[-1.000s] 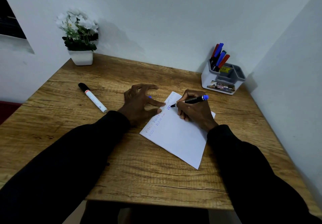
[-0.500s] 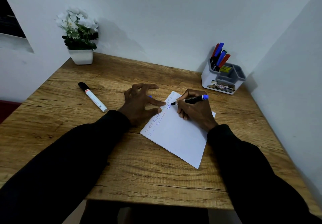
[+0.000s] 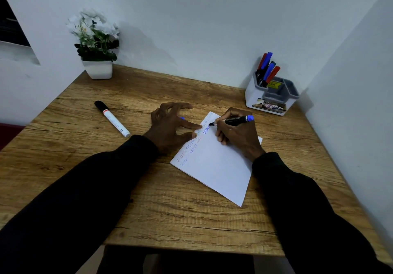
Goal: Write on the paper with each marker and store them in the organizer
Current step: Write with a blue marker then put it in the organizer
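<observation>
In the middle of the frame the right hand (image 3: pixel 236 134) has its grip closed round a black marker (image 3: pixel 234 121) with a blue end. The uncapped tip touches the upper part of the paper (image 3: pixel 214 167), at the end of a short word in blue. The paper lies slantwise on the worktop (image 3: pixel 170 209), with faint lines of red and blue writing along its upper left edge.

The left hand (image 3: pixel 170 129), just left of the paper, presses its forefinger and thumb tip on that edge, and its other fingers are arched above the wood. A small blue piece (image 3: pixel 182 118) shows under them; I cannot tell whether the grip holds it.

Left of centre a white marker (image 3: pixel 112 118) with a black cap lies on the worktop, well apart from both hands. At upper right the organizer (image 3: pixel 255 98) stands by the wall with red and blue markers (image 3: pixel 265 67) upright in its tall compartment. A potted plant (image 3: pixel 95 39) stands at upper left.
</observation>
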